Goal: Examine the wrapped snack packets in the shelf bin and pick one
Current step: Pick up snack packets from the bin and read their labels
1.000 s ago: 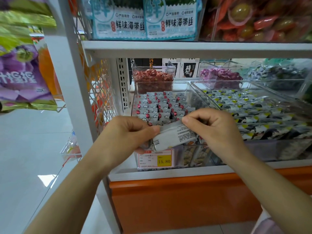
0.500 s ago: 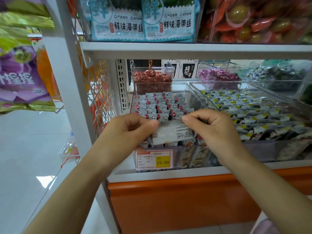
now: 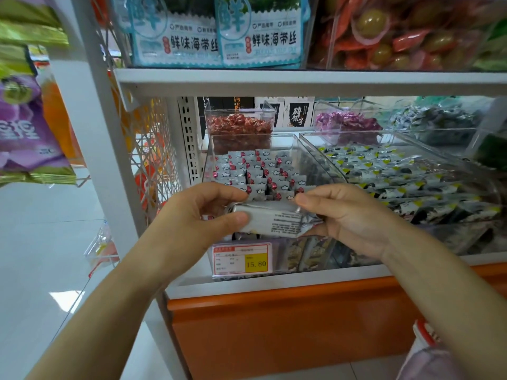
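Both hands held one silver-white snack packet point(image 3: 270, 219) level above the front of the clear shelf bin point(image 3: 282, 136), its printed back turned toward the camera. The left hand point(image 3: 200, 223) gripped the packet's left end, with the thumb across its face and the fingers point(image 3: 219, 192) curled over the top edge. The right hand point(image 3: 351, 218) pinched the crimped right end between thumb and forefinger – that end was crumpled. Behind and below the packet, the bin held rows of small white packets with red dots point(image 3: 255, 171), standing close together. A price tag point(image 3: 241, 260) reading 15.80 sat on the bin's front wall, just under the hands. Just to the right, a larger clear bin point(image 3: 310, 138) held dark packets with yellow corners point(image 3: 397, 171). On the white shelf point(image 3: 301, 79) above stood blue-and-white seaweed packs point(image 3: 219, 37).
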`<action>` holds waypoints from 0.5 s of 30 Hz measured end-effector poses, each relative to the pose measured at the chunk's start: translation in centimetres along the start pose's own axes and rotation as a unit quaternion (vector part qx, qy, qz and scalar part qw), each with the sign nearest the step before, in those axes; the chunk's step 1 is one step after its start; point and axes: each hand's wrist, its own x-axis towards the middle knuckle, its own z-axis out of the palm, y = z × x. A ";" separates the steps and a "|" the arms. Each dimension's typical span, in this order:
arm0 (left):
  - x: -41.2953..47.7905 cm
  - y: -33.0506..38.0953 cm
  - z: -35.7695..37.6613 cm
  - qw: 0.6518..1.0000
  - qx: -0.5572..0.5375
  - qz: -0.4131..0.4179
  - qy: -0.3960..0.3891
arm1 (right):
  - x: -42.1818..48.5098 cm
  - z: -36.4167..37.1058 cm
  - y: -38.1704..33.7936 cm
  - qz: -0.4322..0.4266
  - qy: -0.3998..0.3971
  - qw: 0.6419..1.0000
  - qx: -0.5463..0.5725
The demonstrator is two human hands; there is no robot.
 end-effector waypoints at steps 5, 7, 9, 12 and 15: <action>0.2 -0.3 0.3 1.000 -0.011 -0.006 0.013 | 0.1 0.1 0.2 -0.025 0.016 1.000 -0.010; 0.3 -0.4 0.5 0.999 -0.034 -0.008 0.025 | 0.1 0.1 0.1 -0.047 0.008 0.999 -0.001; 0.4 -0.5 0.7 0.998 -0.047 -0.008 0.048 | 0.1 0.1 0.0 -0.082 -0.020 0.996 0.026; 0.6 -0.4 1.0 0.994 -0.065 -0.009 0.082 | 0.1 0.1 0.0 -0.131 -0.030 0.991 0.014; 0.8 -0.2 1.5 0.993 -0.078 -0.004 0.092 | 0.2 0.4 0.5 -0.187 0.032 0.977 -0.092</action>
